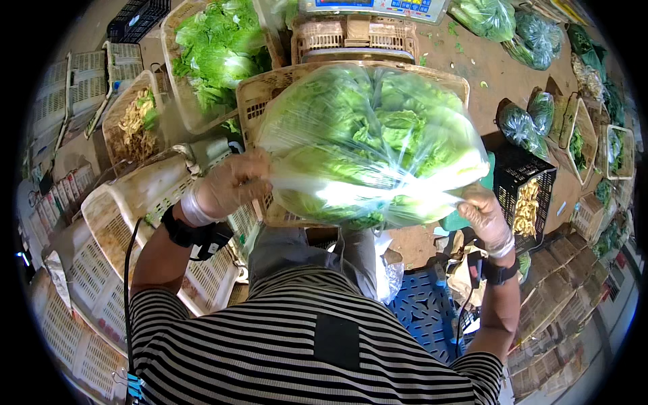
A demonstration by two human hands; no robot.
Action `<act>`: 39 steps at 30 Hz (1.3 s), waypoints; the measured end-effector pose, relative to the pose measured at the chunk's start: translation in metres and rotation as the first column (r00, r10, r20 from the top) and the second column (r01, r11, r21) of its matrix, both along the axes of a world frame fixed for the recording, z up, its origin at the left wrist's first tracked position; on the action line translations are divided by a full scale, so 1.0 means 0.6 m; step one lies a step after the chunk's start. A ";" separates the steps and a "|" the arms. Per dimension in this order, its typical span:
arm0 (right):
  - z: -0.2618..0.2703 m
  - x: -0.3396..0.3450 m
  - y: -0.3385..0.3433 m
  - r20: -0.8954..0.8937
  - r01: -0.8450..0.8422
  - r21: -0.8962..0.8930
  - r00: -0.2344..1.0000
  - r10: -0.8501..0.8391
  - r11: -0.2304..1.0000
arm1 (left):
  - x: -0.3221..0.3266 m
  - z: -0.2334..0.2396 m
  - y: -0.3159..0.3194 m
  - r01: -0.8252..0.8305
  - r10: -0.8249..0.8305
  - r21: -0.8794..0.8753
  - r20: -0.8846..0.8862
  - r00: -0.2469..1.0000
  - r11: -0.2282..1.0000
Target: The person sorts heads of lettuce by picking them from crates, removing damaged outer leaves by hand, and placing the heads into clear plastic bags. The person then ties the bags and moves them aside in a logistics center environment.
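Note:
In front of my body is a clear plastic bag (374, 147), bulging with green leafy lettuce (400, 126). Its plastic gathers into creases at the near side, where glare whitens part of it. My left hand (230, 185), in a thin clear glove, pinches the bag's left edge between thumb and fingers. At the near right, my gloved right hand (481, 210) grips a corner of the plastic. Beneath the bag stands a tan plastic crate (248, 101), its rim showing around the far and left sides; the bag hides most of its inside.
A digital scale (374, 6) stands beyond the crate. Loose lettuce fills another crate (169, 66) at the far left. To the right, a black crate (524, 162) holds yellowish produce. Stacked pale crates (147, 187) crowd my left side; a blue plastic pallet (420, 309) lies behind my right.

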State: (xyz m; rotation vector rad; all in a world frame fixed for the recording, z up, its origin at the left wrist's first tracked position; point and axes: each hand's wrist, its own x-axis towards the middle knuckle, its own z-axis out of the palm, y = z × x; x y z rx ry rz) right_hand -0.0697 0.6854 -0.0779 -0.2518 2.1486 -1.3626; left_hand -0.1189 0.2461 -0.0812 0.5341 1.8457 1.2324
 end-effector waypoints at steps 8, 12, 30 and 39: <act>0.095 0.069 -0.078 -0.040 0.248 -0.272 0.962 -0.268 0.930 | -0.013 0.079 0.114 -0.429 0.335 0.668 0.274 0.902 0.608; 0.085 0.081 -0.143 0.508 0.664 -0.590 0.748 -0.428 0.459 | -0.040 0.084 0.181 -0.348 0.080 0.717 0.380 0.922 0.605; 0.060 -0.019 -0.118 -0.630 0.754 0.446 0.647 -0.429 0.482 | 0.015 0.080 0.223 0.078 -0.091 0.230 0.047 0.995 0.970; 0.003 -0.200 -0.132 -0.429 0.433 0.550 0.880 -0.204 0.714 | 0.087 0.114 0.200 0.133 -0.050 0.134 -0.495 0.867 0.982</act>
